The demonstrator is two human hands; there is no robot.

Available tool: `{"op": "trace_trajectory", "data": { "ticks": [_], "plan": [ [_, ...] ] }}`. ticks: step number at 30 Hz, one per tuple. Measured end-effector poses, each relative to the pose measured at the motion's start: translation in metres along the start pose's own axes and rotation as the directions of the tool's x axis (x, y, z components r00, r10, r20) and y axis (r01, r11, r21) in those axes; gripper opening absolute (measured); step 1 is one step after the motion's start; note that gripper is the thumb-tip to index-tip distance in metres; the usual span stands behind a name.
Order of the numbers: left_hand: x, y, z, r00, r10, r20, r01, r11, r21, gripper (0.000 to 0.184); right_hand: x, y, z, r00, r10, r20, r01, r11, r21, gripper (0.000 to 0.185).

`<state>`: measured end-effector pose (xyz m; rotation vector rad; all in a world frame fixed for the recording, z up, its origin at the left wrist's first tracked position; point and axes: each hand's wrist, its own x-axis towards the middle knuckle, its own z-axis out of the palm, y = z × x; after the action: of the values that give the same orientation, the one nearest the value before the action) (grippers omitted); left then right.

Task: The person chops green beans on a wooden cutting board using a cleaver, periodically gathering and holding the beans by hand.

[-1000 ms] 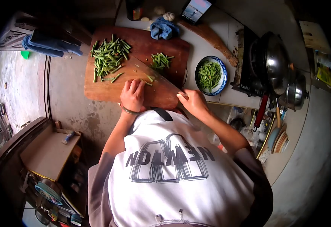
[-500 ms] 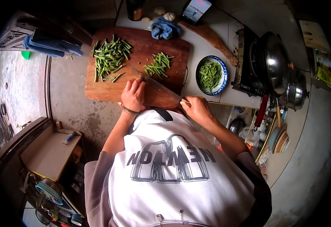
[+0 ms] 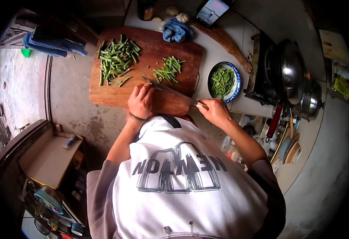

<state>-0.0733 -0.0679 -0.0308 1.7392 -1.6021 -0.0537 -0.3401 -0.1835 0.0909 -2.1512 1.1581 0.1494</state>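
Observation:
On the wooden cutting board, the curled fingers of my left hand press down near the front edge, holding a green bean whose end shows beside the blade. My right hand grips the handle of a kitchen knife; the blade slants across the board with its tip just beyond my left fingertips. A large pile of long-cut beans lies at the board's left. Right of it is a smaller pile of thinly sliced beans.
A blue-rimmed bowl of sliced beans stands right of the board. Behind lie a blue cloth, garlic and a propped phone. A wooden stick leads toward the stove with a lidded wok.
The view has shifted slightly. My right hand and the knife have moved a little to the right relative to the board, while my left hand stays in nearly the same place.

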Motion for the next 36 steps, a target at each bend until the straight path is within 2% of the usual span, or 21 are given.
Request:
{"op": "trace_trajectory", "data": {
  "ticks": [10, 13, 17, 20, 22, 25, 28, 29, 32, 36],
  "plan": [
    [0.000, 0.000, -0.001, 1.000, -0.005, 0.003, 0.005, 1.000, -0.008, 0.034, 0.009, 0.008, 0.008, 1.000, -0.006, 0.016, 0.006, 1.000, 0.015, 0.023],
    [0.000, -0.001, -0.002, 1.000, -0.009, 0.011, 0.009, 1.000, -0.025, 0.034, 0.013, 0.002, 0.027, 1.000, 0.007, -0.027, -0.008, 0.999, -0.039, 0.022],
    [0.001, 0.000, -0.002, 1.000, -0.001, 0.010, 0.001, 1.000, -0.001, 0.034, 0.010, 0.008, 0.028, 0.998, -0.016, -0.053, 0.019, 0.999, 0.042, 0.023],
    [-0.002, 0.002, -0.003, 1.000, -0.025, 0.011, 0.025, 0.999, -0.020, 0.036, 0.002, 0.005, 0.021, 0.981, -0.003, -0.193, 0.024, 0.994, 0.107, 0.025],
    [0.000, 0.006, -0.013, 0.998, -0.042, 0.041, 0.044, 0.998, -0.048, 0.037, -0.003, 0.001, 0.009, 0.991, 0.019, -0.130, -0.010, 0.998, 0.068, 0.025],
    [-0.004, 0.003, -0.034, 0.985, -0.164, -0.057, 0.162, 0.986, -0.035, 0.034, -0.009, 0.000, 0.007, 0.998, 0.024, -0.053, -0.022, 0.999, 0.029, 0.026],
    [0.002, -0.017, -0.054, 0.951, -0.233, -0.202, 0.252, 0.965, 0.071, 0.029, -0.006, 0.008, 0.010, 0.998, 0.062, 0.000, -0.062, 0.995, 0.072, 0.028],
    [0.007, -0.025, -0.061, 0.948, -0.235, -0.215, 0.260, 0.961, 0.092, 0.027, -0.006, 0.018, 0.015, 0.997, 0.056, -0.055, -0.052, 0.995, 0.080, 0.029],
    [0.031, -0.045, -0.077, 0.959, -0.196, -0.205, 0.226, 0.965, 0.136, 0.021, -0.011, 0.015, 0.008, 0.972, 0.065, -0.224, -0.053, 0.997, 0.059, 0.026],
    [0.063, -0.054, -0.076, 0.996, -0.067, -0.067, 0.083, 0.962, 0.261, 0.017, -0.020, 0.006, 0.002, 0.979, 0.076, -0.187, -0.066, 0.996, 0.059, 0.023]
  ]
}}
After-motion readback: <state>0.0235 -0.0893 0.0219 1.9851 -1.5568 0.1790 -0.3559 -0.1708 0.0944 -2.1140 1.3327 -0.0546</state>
